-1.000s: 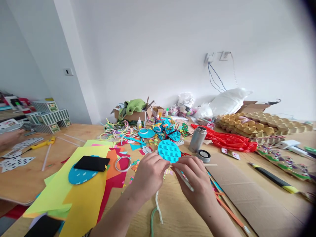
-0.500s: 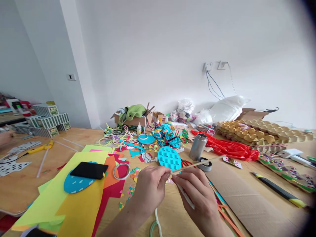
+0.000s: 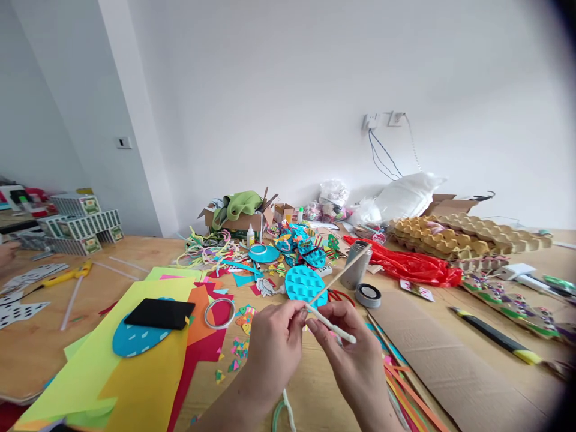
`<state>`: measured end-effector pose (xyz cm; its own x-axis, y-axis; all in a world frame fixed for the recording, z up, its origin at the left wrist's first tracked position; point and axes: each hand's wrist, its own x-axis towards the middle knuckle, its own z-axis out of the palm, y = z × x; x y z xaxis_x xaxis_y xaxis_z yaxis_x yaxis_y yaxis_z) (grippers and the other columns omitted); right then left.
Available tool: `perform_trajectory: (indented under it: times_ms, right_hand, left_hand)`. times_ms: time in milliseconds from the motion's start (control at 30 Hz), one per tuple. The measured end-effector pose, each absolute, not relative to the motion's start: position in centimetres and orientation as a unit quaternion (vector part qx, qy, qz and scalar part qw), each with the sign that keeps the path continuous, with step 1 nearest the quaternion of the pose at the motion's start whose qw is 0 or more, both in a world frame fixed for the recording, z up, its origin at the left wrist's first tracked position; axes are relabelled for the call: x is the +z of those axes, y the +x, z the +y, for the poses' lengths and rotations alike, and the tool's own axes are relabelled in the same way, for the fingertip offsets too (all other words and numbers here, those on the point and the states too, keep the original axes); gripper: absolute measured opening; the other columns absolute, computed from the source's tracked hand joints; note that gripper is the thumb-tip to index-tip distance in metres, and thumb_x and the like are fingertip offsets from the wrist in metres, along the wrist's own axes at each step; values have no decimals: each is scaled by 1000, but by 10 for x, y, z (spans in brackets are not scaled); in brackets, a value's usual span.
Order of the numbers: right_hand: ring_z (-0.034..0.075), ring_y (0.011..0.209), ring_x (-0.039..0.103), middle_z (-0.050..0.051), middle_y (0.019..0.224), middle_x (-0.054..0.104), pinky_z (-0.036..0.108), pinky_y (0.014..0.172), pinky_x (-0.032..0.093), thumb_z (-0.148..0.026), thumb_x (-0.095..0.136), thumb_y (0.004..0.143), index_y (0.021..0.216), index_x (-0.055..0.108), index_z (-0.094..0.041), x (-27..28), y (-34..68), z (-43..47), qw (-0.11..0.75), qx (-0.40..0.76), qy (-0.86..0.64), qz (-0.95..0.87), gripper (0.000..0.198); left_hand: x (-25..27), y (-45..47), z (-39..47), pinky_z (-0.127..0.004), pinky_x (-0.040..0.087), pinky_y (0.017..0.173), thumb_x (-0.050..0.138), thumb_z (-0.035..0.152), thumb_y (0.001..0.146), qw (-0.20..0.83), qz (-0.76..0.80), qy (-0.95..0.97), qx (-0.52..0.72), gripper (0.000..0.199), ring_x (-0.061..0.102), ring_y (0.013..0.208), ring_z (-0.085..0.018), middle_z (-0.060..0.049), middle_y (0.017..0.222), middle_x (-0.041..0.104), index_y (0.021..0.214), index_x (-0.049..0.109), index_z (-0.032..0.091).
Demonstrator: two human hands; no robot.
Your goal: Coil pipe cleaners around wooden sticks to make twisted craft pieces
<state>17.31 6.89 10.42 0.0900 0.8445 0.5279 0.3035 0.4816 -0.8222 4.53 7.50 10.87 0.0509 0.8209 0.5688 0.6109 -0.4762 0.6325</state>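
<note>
Above the table's front, my left hand (image 3: 275,345) is closed in a pinch on a thin wooden stick (image 3: 339,274), which slants up to the right. A white cord (image 3: 335,327) crosses the stick's lower end at the fingertips. My right hand (image 3: 357,363) grips this cord between thumb and fingers, its blunt end poking out past the index finger. A white and green length of cord (image 3: 288,411) shows below, between my forearms; whether it joins the held piece is hidden. Just beyond my hands lies a blue disc with raised squares (image 3: 305,285).
A metal can (image 3: 356,273) and a tape roll (image 3: 368,295) stand ahead to the right. Cardboard (image 3: 432,354) and a utility knife (image 3: 495,335) lie at right. On the left are coloured paper (image 3: 148,384), a black phone (image 3: 159,314) and a yellow glue gun (image 3: 67,274).
The stick has tilted to a steeper angle. My right hand has turned and opened out from over the stick, so more of the white cord shows. The view has shifted slightly.
</note>
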Motion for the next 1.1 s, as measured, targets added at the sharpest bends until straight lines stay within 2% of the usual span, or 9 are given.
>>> perform_trajectory:
  times_ms: [133, 333, 533, 700, 833, 1100]
  right_hand:
    - [17, 62, 55, 1, 67, 59, 26, 56, 44, -35, 59, 80, 73, 56, -19, 105, 173, 68, 600, 207, -451, -627, 18]
    - [15, 57, 52, 0, 60, 57, 24, 53, 41, -32, 54, 84, 65, 55, -19, 108, 171, 67, 611, 183, -441, -631, 23]
    - [15, 61, 52, 0, 63, 56, 26, 58, 40, -28, 58, 82, 64, 57, -19, 108, 172, 65, 619, 194, -436, -624, 20]
    - [16, 66, 54, 1, 68, 59, 27, 62, 41, -29, 59, 81, 71, 58, -19, 108, 171, 66, 626, 225, -442, -602, 15]
    - [16, 64, 54, 2, 68, 58, 27, 60, 41, -30, 57, 83, 72, 57, -18, 109, 170, 66, 621, 246, -438, -602, 16]
    - [15, 61, 52, 1, 66, 54, 25, 55, 41, -34, 56, 83, 74, 56, -18, 111, 172, 64, 609, 336, -423, -580, 18]
  left_hand:
    - [106, 50, 73, -26, 41, 58, 47, 23, 86, 65, 497, 722, 477, 18, 61, 63, -17, -2, 68, 69, 87, 65, 22]
    - [101, 53, 73, -24, 42, 56, 46, 24, 87, 107, 492, 714, 487, 18, 61, 63, -16, -2, 69, 68, 90, 64, 23]
    - [100, 55, 71, -20, 44, 51, 44, 31, 88, 236, 488, 682, 491, 22, 62, 58, -13, -3, 74, 69, 91, 63, 21]
    - [99, 58, 70, -19, 45, 51, 44, 34, 87, 297, 479, 656, 503, 24, 62, 61, -13, -4, 75, 68, 89, 63, 19]
    - [102, 59, 70, -19, 43, 46, 44, 37, 87, 346, 470, 631, 510, 26, 57, 52, -11, -4, 72, 65, 87, 61, 18]
    - [115, 58, 72, -17, 36, 34, 51, 40, 82, 547, 397, 546, 495, 29, 46, 37, -5, -1, 65, 57, 82, 57, 12]
